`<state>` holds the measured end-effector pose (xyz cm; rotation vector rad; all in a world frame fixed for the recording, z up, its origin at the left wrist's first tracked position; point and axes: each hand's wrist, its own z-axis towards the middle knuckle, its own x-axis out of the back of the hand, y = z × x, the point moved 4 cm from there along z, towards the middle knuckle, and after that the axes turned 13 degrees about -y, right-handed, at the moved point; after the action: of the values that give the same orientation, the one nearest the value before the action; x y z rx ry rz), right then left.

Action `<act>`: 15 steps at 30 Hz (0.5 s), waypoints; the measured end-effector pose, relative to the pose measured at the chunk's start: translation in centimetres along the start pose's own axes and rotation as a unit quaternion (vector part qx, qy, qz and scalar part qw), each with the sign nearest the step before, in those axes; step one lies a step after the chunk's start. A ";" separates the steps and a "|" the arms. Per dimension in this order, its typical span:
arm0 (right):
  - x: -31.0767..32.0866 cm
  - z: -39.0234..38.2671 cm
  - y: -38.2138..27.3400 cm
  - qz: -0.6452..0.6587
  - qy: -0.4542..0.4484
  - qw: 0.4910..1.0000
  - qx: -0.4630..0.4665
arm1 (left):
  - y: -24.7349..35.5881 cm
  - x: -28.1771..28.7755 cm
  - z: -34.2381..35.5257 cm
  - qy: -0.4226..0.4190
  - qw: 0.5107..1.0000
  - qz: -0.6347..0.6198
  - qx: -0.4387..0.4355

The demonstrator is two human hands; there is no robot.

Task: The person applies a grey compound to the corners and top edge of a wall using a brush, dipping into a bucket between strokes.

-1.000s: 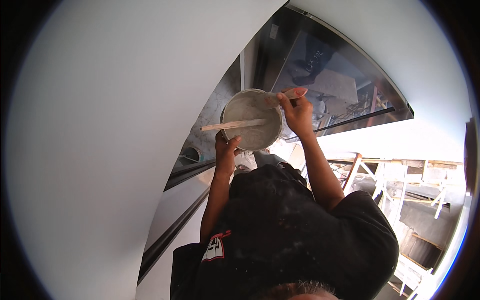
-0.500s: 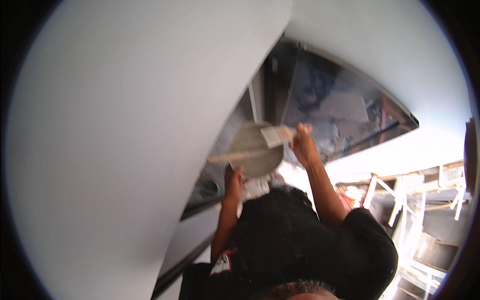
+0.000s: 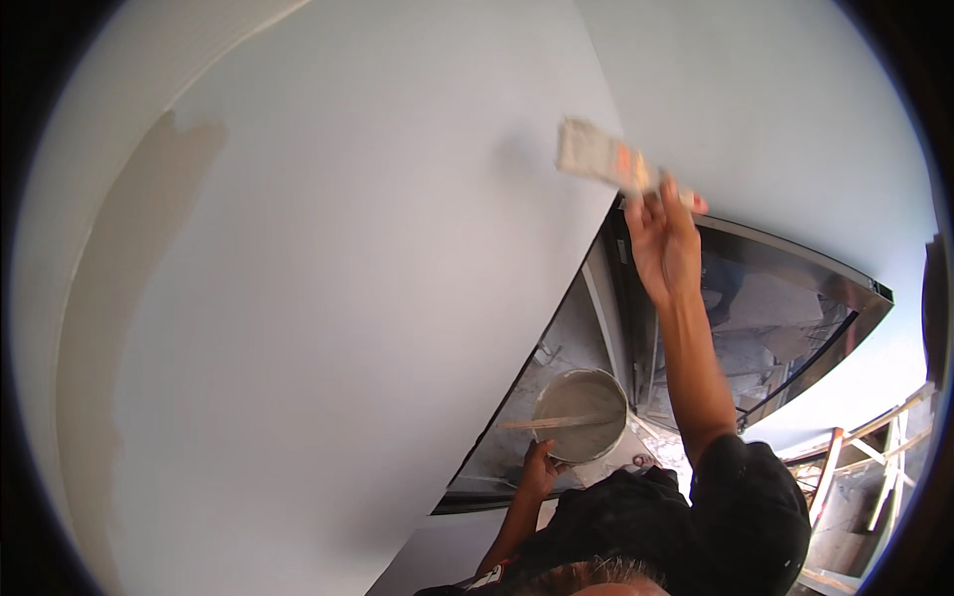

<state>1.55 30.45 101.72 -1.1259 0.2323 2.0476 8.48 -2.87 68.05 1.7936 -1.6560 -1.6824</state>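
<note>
My right hand is raised, its fingers closed round the handle of a wide flat paintbrush. The brush's bristles point left, close to the pale wall panel; I cannot tell whether they touch it. Lower down, my left hand grips the near-left rim of a round bucket. Grey paint fills part of the bucket, and a wooden stick lies across it. Far to the left, a grey-beige painted band runs along the wall's edge.
A second pale wall meets the first one at a corner. Below it is a dark-framed glass pane with reflections. White-and-wood framing stands at the lower right.
My right hand has lifted the paintbrush from over the bucket up to the wall. In the picture, the bucket and my left hand sit lower and further right; the painted band has come into view.
</note>
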 end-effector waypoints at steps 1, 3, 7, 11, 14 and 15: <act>-2.0 2.2 -0.3 0.000 -0.036 0.999 0.005 | -0.1 -0.1 0.1 0.000 1.000 0.001 0.000; -5.2 6.4 -0.3 0.001 -0.100 0.995 0.025 | 0.1 -0.4 -0.1 0.004 1.000 0.006 -0.007; -10.2 12.5 0.7 -0.017 -0.158 0.984 0.080 | 0.0 0.0 -0.3 0.019 1.000 0.012 -0.010; -12.3 15.6 1.5 -0.013 -0.167 0.981 0.099 | -0.3 -0.1 -0.6 0.060 0.998 0.018 -0.024; -12.2 17.2 2.5 -0.006 -0.167 0.981 0.098 | -0.4 -0.4 -0.5 0.082 0.996 -0.003 -0.041; -12.1 17.6 3.0 -0.002 -0.166 0.982 0.092 | -0.4 -0.6 -0.5 0.085 0.995 -0.001 -0.043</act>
<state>-8.08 30.52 121.03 -0.6610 0.2456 2.1235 9.24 -2.56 68.26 1.8410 -1.4890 -1.5281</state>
